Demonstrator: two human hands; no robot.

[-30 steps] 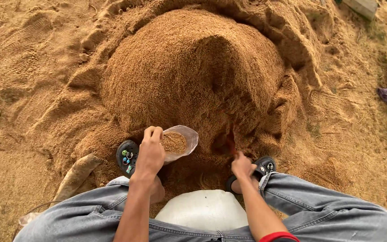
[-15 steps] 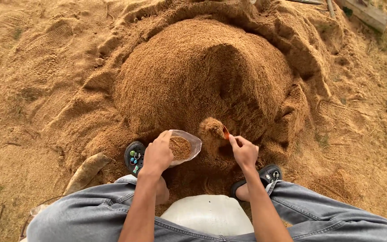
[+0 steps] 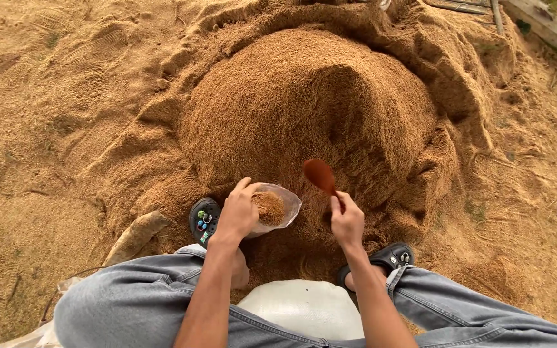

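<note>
Left hand (image 3: pixel 238 211) gripped a clear plastic bag (image 3: pixel 277 207) partly filled with sawdust; right hand (image 3: pixel 347 221) clasped an empty brown spoon (image 3: pixel 320 175) (mid-scooping), which seemingly needed dipping into the sawdust mound (image 3: pixel 304 109)

Large conical sawdust heap (image 3: pixel 304 109): golden brown. Small wooden spoon (image 3: pixel 320 175): reddish brown. Clear plastic bag (image 3: pixel 272 207): transparent, tan contents. Rubber clog shoes (image 3: pixel 204 219): black, with multicoloured studs. Denim trousers (image 3: pixel 130 303): faded blue-grey. Woven sack (image 3: pixel 304 308): white.

A white sack (image 3: pixel 304 306) lies between black clogs (image 3: pixel 204 219); a wooden plank (image 3: pixel 543 27) rests far off.
</note>
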